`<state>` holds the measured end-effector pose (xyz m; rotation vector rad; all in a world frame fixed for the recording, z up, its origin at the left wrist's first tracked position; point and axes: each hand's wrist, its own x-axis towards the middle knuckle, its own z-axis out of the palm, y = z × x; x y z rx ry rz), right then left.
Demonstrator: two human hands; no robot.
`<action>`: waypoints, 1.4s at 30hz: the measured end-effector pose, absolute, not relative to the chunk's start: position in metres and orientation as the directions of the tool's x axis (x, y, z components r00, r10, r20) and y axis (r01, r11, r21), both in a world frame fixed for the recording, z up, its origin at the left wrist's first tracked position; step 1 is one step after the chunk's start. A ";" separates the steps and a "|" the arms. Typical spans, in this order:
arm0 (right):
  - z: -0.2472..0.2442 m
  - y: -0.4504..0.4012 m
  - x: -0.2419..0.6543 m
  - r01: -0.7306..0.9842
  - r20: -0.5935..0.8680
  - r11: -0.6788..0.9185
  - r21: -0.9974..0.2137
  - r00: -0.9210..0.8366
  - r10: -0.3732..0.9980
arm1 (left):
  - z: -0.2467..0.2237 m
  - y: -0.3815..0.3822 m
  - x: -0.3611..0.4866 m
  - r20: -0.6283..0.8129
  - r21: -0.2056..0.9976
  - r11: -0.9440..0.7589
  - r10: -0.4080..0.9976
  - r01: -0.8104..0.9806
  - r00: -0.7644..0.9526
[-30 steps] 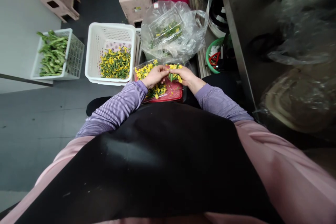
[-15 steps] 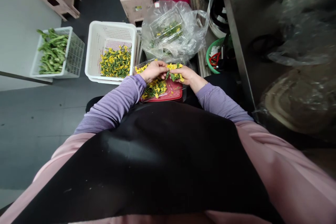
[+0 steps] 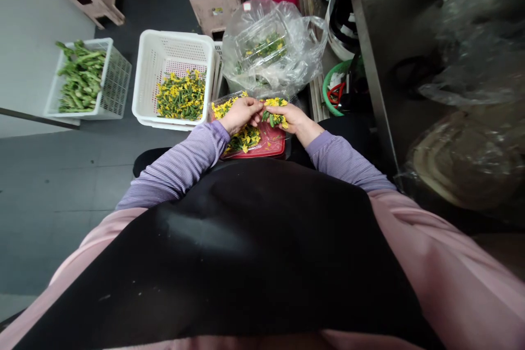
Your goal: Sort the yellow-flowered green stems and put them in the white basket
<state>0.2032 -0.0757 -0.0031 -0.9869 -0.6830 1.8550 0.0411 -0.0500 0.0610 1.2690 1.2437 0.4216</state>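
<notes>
In my right hand (image 3: pixel 293 117) is a small bunch of yellow-flowered green sprigs (image 3: pixel 275 111), heads and stems showing past the fingers. My left hand (image 3: pixel 241 115) is closed in a pinch beside that bunch, its fingertips close to the flowers; what lies between them is too small to make out. Below both hands is a red tray (image 3: pixel 273 145) close to the black apron. More flowering sprigs (image 3: pixel 245 139) lie in clear plastic on it, partly hidden by my left hand and wrist.
A white basket (image 3: pixel 137 79) with cut flowering sprigs stands to the left, and a crate (image 3: pixel 117 85) of thick green stalks beyond it. A clear bag (image 3: pixel 301 65) holding a plastic box lies ahead. A green basin (image 3: pixel 326 87) and a metal table edge (image 3: pixel 375 74) are on the right.
Both hands stay at nearly the same spot over the tray. The bunch in my right hand has turned slightly, and the left fingers have shifted a little. The camera view has moved slightly.
</notes>
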 end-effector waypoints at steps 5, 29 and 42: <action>-0.003 -0.076 0.203 -0.485 -0.388 -0.458 -0.745 -0.244 0.889 | 0.060 -0.059 0.030 -0.358 0.883 0.135 0.813 0.450 0.460; 0.010 -0.080 0.204 -0.419 -0.265 -0.249 -0.873 -0.022 0.964 | 0.058 -0.072 0.038 -0.454 0.889 0.410 0.725 0.204 0.518; 0.012 -0.082 0.204 -0.345 -0.231 -0.185 -0.920 0.097 0.968 | 0.061 -0.072 0.042 -0.544 0.816 0.562 0.670 0.133 0.505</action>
